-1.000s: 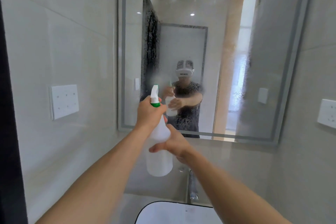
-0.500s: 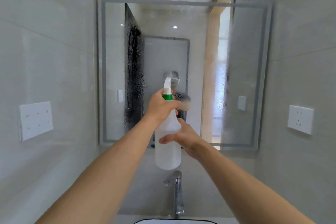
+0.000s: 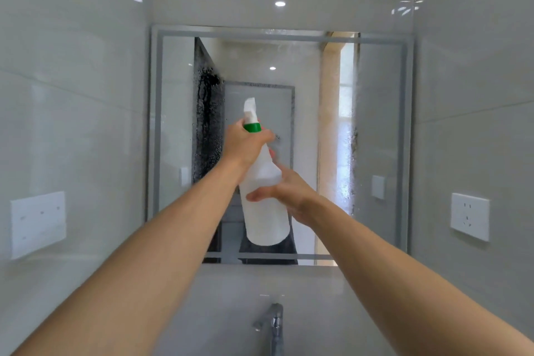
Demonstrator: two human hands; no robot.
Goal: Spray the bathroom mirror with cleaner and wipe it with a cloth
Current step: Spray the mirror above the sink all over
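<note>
Hands meet on a white spray bottle (image 3: 264, 199) raised in front of the bathroom mirror (image 3: 381, 113). The left hand (image 3: 245, 143) is wrapped around the bottle's neck just under the green collar (image 3: 252, 127), fingers curled around the far side toward the trigger, which is hidden from this angle. The right hand (image 3: 284, 192) steadies the bottle's body from the right side: its thumb lies across the front of the plastic and the remaining fingers reach behind, so it cups the bottle in a loose grasp. The bottle stands nearly upright, tilted slightly with its white nozzle head (image 3: 250, 108) at the top, pointing at the glass. It is held in mid-air, apart from the mirror surface.

Droplets and streaks of wet spray cover parts of the mirror, most plainly on the dark reflected panel at left (image 3: 206, 124) and along the bright reflected doorway at right (image 3: 345, 130). The mirror has a grey frosted border and hangs on a glossy pale tiled wall (image 3: 72, 66).

Wall sockets sit on either side: one white plate on the left wall (image 3: 37, 224) and another on the right wall (image 3: 470, 216). Below the mirror, a chrome faucet (image 3: 273, 324) rises at the bottom edge of the view, directly beneath the bottle.
</note>
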